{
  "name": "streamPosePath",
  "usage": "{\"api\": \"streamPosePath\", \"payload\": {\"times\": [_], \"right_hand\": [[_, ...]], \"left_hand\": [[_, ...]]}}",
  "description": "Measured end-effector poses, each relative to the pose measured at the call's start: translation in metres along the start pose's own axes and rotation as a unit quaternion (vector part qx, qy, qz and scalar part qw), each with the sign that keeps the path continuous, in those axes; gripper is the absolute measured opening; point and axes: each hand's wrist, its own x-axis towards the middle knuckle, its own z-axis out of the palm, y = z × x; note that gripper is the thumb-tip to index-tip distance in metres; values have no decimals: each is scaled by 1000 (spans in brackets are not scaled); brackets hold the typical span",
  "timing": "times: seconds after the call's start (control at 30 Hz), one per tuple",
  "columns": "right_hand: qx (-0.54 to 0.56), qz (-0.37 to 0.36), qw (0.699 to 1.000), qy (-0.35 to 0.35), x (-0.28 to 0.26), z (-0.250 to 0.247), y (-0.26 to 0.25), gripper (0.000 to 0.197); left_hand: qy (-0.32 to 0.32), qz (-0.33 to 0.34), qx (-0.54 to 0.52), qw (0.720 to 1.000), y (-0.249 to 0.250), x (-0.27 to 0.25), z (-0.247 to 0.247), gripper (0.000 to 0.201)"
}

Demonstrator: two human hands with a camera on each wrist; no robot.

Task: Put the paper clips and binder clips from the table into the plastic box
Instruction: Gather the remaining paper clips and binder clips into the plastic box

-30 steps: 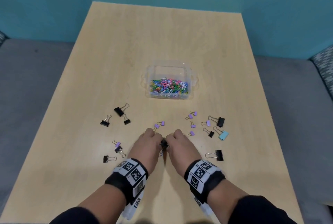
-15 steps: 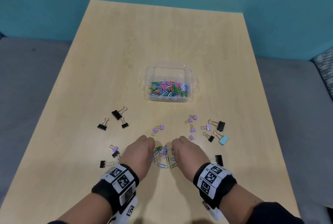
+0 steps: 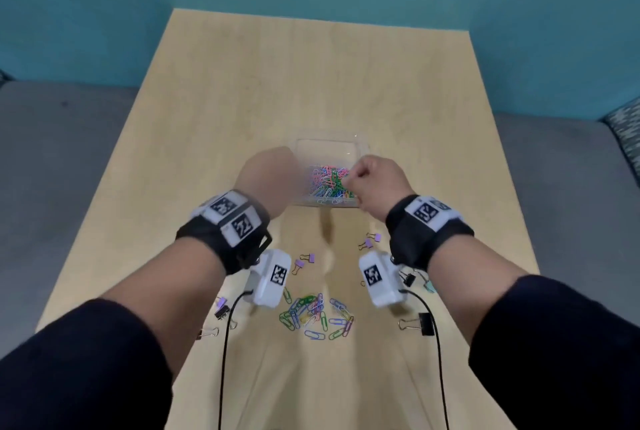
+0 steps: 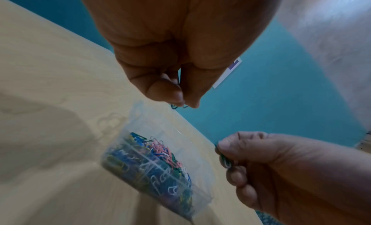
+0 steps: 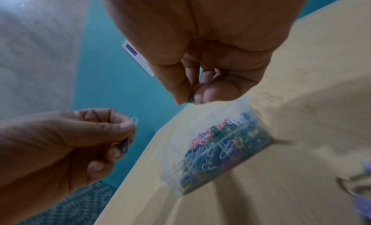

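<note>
Paper clips [image 4: 224, 159] are now riding, pinched in both hands, from the table pile to, seemingly, over the plastic box [image 3: 329, 149].

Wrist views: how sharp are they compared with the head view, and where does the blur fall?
Head view: left hand smeared by motion, right hand crisper, loose paper clips readable. Left wrist view: plastic box streaked, fingertips fairly sharp. Right wrist view: table and box smeared, purple binder clip blurred at the edge.
</note>
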Motion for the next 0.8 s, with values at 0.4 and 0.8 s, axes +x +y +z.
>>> {"api": "streamPosePath", "payload": {"times": [0.4, 0.8], "right_hand": [[-205, -45, 966, -149, -115, 15, 73, 34], [-289, -127, 941, -119, -148, 81, 88, 34]], "left_hand": [[-114, -52, 166, 978, -71, -112, 21, 34], [-110, 21, 188, 976, -79, -152, 81, 30]]}}
